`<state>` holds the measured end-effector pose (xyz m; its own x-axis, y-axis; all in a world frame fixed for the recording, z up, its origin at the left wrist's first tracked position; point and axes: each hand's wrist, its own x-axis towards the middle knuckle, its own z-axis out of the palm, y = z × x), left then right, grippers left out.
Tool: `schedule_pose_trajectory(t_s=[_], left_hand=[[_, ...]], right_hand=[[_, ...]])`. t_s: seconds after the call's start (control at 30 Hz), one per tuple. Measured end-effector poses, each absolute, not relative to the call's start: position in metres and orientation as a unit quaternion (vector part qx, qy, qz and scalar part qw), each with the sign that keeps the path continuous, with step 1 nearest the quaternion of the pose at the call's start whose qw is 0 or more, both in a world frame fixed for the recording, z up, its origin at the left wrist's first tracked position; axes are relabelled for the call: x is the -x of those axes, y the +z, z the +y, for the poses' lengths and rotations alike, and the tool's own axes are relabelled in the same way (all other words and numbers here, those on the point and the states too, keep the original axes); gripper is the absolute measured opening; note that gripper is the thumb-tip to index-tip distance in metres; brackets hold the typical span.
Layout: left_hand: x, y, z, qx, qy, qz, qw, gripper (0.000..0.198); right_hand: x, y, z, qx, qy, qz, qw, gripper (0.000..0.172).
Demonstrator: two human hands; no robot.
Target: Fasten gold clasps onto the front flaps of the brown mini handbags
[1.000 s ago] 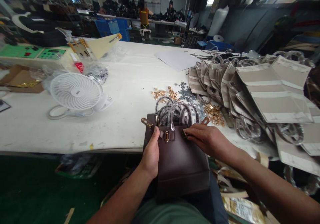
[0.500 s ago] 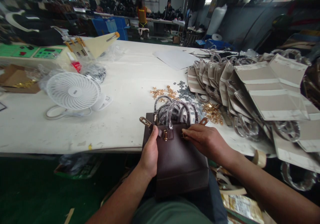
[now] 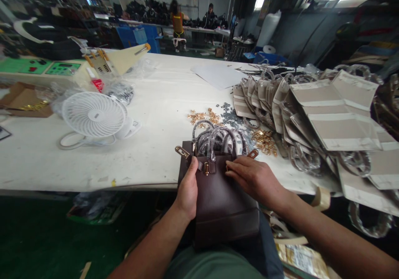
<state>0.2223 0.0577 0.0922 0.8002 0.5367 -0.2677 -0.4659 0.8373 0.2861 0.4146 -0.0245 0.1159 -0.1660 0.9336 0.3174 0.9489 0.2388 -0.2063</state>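
My left hand point(image 3: 188, 189) clasps the left edge of one brown handbag point(image 3: 222, 204), thumb on its front; the bag leans on my lap against the table point(image 3: 149, 162) edge, its inside hidden; my right hand point(image 3: 254, 179) lies flat on its upper right, whether pinching I cannot tell; two gold-tipped tabs point(image 3: 182, 151) stick out; one white fan point(image 3: 93, 115) stands left.

A white tabletop point(image 3: 162, 100) carries a white fan point(image 3: 93, 115) lying at the left and a sheet of paper point(image 3: 218, 75) farther back. 2 heaps of gold fittings point(image 3: 204, 116) flank small grey pieces point(image 3: 232, 115), possibly metal. A pile of wrapped beige bags point(image 3: 327, 117) fills the right side. A brown handbag point(image 3: 218, 187) overlaps the near edge.
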Motion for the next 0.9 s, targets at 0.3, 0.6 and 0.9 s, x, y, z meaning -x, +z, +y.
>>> schedule_pose_trajectory(t_s=[0.3,0.6,0.9], left_hand=[[-0.222,0.086,0.056,-0.108,0.270,0.180,0.940,0.056],[-0.220,0.087,0.055,-0.107,0.267,0.182,0.940,0.054],[-0.220,0.085,0.051,-0.099,0.284,0.178,0.937,0.050]], right_hand=[[-0.408,0.101,-0.021,0.614,-0.119,-0.752,0.208,0.023],[-0.411,0.111,-0.022,0.606,-0.075,-0.768,0.192,0.025],[-0.410,0.131,-0.014,0.619,-0.020,-0.776,0.114,0.011]])
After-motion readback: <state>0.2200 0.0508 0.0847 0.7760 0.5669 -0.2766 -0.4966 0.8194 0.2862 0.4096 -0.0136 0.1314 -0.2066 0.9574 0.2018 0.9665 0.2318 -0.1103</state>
